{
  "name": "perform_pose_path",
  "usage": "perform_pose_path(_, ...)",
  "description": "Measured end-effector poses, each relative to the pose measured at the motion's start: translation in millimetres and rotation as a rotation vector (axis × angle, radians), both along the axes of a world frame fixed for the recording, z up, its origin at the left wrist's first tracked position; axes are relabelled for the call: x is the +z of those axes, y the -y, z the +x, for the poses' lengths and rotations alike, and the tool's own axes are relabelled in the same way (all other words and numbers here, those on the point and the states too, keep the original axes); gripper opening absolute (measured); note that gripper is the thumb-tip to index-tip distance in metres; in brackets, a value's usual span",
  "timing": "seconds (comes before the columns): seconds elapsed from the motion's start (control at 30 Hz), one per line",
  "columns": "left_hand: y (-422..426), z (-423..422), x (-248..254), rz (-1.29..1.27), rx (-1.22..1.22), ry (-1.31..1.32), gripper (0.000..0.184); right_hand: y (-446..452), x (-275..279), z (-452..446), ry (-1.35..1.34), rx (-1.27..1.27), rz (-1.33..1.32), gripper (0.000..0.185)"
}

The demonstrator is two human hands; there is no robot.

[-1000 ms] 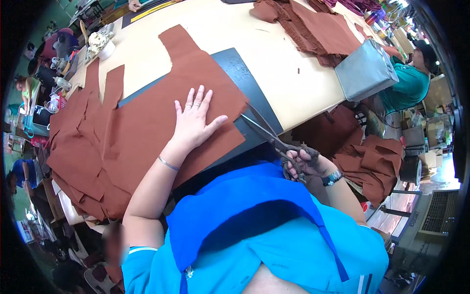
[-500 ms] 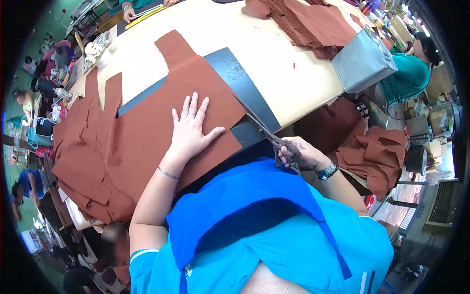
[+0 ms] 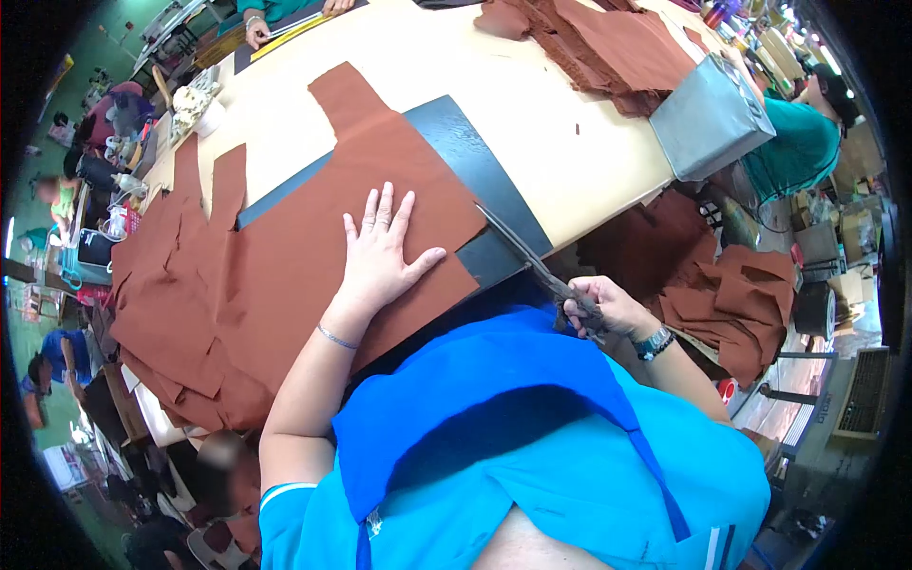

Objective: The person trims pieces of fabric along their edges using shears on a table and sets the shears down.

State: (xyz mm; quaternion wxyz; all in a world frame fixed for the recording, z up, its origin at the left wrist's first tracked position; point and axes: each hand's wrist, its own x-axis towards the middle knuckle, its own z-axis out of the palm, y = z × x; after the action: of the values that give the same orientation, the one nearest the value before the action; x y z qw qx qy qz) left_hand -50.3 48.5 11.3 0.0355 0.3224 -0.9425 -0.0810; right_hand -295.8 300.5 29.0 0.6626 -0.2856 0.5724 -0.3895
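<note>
Brown fabric lies spread over a dark board at the table's near edge. My left hand rests flat on the cloth, fingers spread. In my right hand is a pair of scissors, the handles wrapped in dark material. The blades look closed, and their tip lies by the fabric's right edge, over the board. Just below the blades the cloth shows a notch, with a short flap toward my body. My fingers partly hide the scissor handles.
More brown fabric is heaped at the table's far side. A grey metal box stands at the right corner. Brown pieces are piled below on the right. Another person's hand is at the far left beside a yellow ruler.
My right hand has drawn the scissors slightly back toward the lower right, and the blades have come together. My left hand stays flat on the fabric. The whole view has shifted slightly.
</note>
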Motion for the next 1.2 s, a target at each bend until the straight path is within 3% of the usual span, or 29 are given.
perform_pose_path(0.3, -7.1, -0.9, 1.6, 0.001, -0.035, 0.024, 0.09, 22.1, 1.6, 6.2, 0.058, -0.068, -0.011, 0.025)
perform_pose_path(1.2, -20.4, -1.8, 2.4, 0.02, -0.072, 0.017, 0.091, 19.4, -3.8, 19.1, 0.121, -0.159, -0.037, 0.019)
